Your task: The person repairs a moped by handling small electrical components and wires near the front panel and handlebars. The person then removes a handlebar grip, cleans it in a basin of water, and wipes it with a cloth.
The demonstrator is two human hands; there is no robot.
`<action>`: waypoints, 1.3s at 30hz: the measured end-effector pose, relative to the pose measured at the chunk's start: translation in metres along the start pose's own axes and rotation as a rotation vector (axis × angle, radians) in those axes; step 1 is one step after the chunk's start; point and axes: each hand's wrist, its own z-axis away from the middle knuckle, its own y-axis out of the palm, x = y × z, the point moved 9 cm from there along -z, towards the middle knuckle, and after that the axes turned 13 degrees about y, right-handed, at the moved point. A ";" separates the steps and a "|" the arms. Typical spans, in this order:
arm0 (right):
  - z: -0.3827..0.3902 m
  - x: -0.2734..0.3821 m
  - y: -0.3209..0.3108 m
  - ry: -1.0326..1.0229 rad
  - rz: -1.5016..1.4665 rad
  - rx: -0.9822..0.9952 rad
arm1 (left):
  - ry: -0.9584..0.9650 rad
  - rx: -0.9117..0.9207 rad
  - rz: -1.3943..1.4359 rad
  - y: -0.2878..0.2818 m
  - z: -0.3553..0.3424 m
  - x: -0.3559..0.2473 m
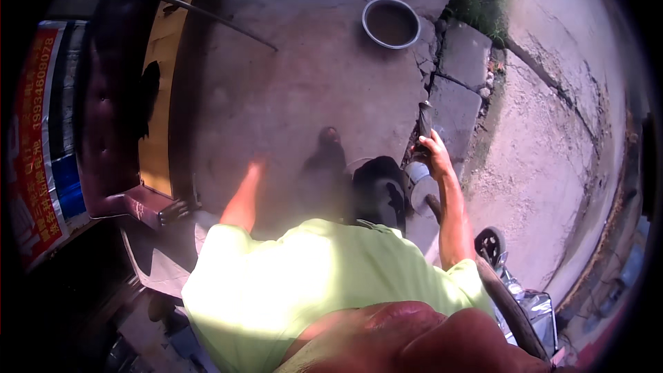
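Note:
My right hand (436,155) is raised out in front at the right, its fingers wrapped round a dark, slim, tapered cylinder (425,119) with a pale tip. I cannot make out exactly what kind of thing this is. My left hand (256,167) is held out at the left over the concrete, apart from any object; glare and blur hide its fingers. Just below my right hand is a white cylindrical thing (418,190), partly hidden by my forearm. A black, bulky shape (380,190) lies beside it.
A round grey basin (367,21) of murky liquid stands on the concrete ahead. To the left are a dark maroon padded seat (103,117), a yellow board (160,121) and a thin pole (207,14). Cracked slabs (459,107) edge the right; a small wheel (490,243) sits near my right elbow.

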 end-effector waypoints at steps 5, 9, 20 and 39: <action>-0.142 0.148 -0.061 0.064 -0.017 -0.078 | 0.572 -0.186 0.922 -0.159 -0.147 -0.504; -0.292 0.246 -0.085 0.116 -0.151 0.054 | 0.587 -0.090 0.918 -0.140 -0.276 -0.670; -0.786 0.287 -0.242 0.489 -0.252 0.011 | 0.015 0.081 1.034 0.146 -0.751 -0.720; -1.082 0.252 -0.255 0.008 0.656 -0.034 | -0.027 -0.146 0.793 0.263 -0.958 -0.801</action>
